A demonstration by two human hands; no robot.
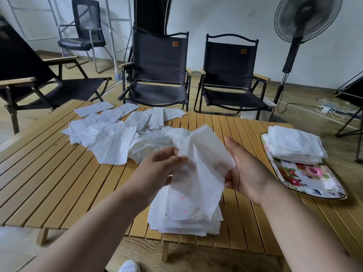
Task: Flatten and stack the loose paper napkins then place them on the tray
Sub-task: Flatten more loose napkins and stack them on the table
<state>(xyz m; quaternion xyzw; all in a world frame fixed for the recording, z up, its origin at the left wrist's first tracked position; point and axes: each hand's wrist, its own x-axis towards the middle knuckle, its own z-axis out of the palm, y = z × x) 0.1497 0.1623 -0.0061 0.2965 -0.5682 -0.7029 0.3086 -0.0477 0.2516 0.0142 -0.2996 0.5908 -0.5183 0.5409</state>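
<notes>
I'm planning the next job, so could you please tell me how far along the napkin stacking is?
Done: one flat stack sits on the tray. In progress: a napkin is held up over a second stack on the table. Left: a loose pile at the table's far side, then moving the second stack to the tray.

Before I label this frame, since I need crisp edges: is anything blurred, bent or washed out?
Head view: the held napkin, pinched by the left hand and right hand, is smeared by motion; same view, the wide lens bows the table slats and tilts the fan; light is soft and even, shadows faint.
</notes>
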